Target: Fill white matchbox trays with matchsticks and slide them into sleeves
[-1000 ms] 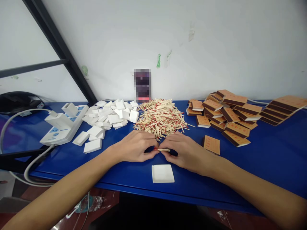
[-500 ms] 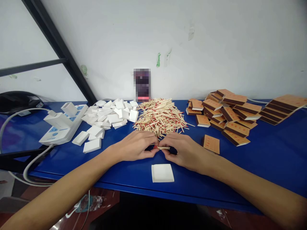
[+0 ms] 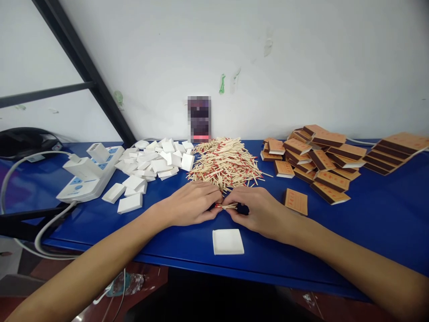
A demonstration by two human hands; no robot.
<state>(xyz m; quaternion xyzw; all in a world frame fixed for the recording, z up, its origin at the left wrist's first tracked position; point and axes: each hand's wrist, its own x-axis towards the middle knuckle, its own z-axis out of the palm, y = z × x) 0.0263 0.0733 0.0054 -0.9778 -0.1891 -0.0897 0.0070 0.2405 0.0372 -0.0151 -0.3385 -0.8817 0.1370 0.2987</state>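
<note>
My left hand (image 3: 191, 203) and my right hand (image 3: 259, 208) meet on the blue table (image 3: 368, 214), fingers closed on a small bundle of red-tipped matchsticks (image 3: 226, 206) held level between them. Just beyond the hands lies a large heap of loose matchsticks (image 3: 225, 163). A single white inner tray (image 3: 228, 241) lies flat near the table's front edge, right below the hands. One orange matchbox sleeve (image 3: 296, 201) lies just to the right of my right hand.
A pile of white inner trays (image 3: 152, 163) sits at back left, beside a white power strip (image 3: 87, 176) with plugs and cables. Orange matchbox sleeves (image 3: 318, 158) are stacked at back right, more at the far right (image 3: 397, 152). A black diagonal frame bar (image 3: 83, 71) leans on the wall.
The hands have hardly moved; the bundle stays pinched between them. The view has shifted very slightly.
</note>
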